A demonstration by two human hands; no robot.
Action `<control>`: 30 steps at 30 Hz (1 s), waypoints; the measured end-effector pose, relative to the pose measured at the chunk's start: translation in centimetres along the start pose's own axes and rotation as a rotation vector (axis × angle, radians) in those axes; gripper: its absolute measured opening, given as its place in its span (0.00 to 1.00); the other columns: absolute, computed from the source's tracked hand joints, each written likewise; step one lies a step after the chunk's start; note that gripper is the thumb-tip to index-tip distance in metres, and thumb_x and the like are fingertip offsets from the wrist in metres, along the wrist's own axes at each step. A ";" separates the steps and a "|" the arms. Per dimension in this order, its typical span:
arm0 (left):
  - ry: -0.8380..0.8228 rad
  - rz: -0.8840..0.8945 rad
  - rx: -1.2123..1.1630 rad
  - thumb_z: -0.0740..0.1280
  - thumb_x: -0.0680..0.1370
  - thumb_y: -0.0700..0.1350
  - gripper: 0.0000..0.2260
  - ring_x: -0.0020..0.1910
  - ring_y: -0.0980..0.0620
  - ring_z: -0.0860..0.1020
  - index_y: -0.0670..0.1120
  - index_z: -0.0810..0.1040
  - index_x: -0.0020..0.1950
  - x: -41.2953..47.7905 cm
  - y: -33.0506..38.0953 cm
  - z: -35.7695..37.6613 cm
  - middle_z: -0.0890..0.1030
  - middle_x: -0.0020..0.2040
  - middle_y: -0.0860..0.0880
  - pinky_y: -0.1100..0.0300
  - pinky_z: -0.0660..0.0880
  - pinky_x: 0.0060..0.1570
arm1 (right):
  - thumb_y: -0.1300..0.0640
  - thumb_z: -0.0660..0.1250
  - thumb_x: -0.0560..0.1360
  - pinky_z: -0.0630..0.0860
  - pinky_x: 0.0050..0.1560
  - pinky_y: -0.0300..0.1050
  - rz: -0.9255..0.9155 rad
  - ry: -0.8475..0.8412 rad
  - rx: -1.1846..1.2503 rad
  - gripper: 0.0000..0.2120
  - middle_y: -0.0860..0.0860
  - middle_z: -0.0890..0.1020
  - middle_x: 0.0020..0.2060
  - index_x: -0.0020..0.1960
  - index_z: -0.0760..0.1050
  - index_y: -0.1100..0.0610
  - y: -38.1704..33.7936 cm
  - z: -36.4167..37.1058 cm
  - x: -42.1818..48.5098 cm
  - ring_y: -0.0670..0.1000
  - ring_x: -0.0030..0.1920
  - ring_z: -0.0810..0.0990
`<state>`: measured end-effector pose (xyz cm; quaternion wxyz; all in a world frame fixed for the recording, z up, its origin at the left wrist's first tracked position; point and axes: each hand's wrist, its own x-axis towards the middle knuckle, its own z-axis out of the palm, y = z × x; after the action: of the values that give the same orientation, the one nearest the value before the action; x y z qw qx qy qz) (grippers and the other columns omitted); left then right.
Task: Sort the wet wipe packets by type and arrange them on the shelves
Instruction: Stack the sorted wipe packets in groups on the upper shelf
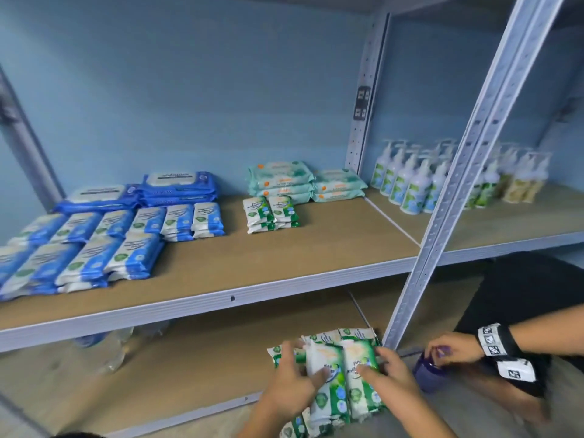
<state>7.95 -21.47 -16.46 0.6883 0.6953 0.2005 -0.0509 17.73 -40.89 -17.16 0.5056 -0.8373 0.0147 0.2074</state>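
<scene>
Large blue packs (pixel 180 184): 2 stacks. Mint packs (pixel 281 175): 2 stacks of 3, 6 in all. Small blue packets (pixel 139 257): 2 rows, total unclear. Small green packets (pixel 271 213), stacked: 2 stacks. Held green packets (pixel 357 355): 2. Pump bottles (pixel 407 181): not countable.

A stockroom or shop storage space is indicated. Slotted metal uprights (pixel 467 172) and chipboard shelf boards (pixel 316 248) are set against a painted blue wall (pixel 189 90). Identical wipe packets (pixel 94 248) are stacked in batches by kind along the upper board's left and back edges. Pump bottles (pixel 407 181) are ranked in rows on the adjoining board.
</scene>
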 end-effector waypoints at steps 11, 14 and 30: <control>0.101 0.427 0.092 0.70 0.80 0.47 0.19 0.31 0.51 0.77 0.55 0.62 0.63 -1.1 15.9 -6.9 0.85 0.42 0.45 0.57 0.72 0.29 | 0.51 0.75 0.74 0.81 0.53 0.55 -0.349 0.038 0.175 0.21 0.49 0.86 0.45 0.62 0.71 0.42 -17.5 -0.4 -1.2 0.51 0.46 0.85; 0.139 0.476 0.116 0.70 0.80 0.47 0.18 0.30 0.52 0.73 0.55 0.63 0.62 0.2 17.9 -8.2 0.83 0.42 0.40 0.58 0.70 0.28 | 0.48 0.74 0.74 0.80 0.50 0.54 -0.376 0.040 0.150 0.21 0.51 0.84 0.48 0.62 0.69 0.41 -20.5 -0.2 0.2 0.53 0.46 0.84; 0.477 0.358 0.602 0.65 0.78 0.55 0.14 0.47 0.47 0.80 0.56 0.66 0.60 8.5 16.7 -12.0 0.82 0.42 0.52 0.53 0.75 0.44 | 0.51 0.65 0.80 0.72 0.39 0.42 -0.345 0.033 -0.182 0.24 0.45 0.75 0.55 0.73 0.59 0.42 -23.4 5.2 8.2 0.48 0.45 0.78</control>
<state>19.10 -7.49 -3.18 0.3869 0.8814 0.2064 0.1755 28.93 -23.53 -2.58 0.4557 -0.8729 -0.1395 0.1045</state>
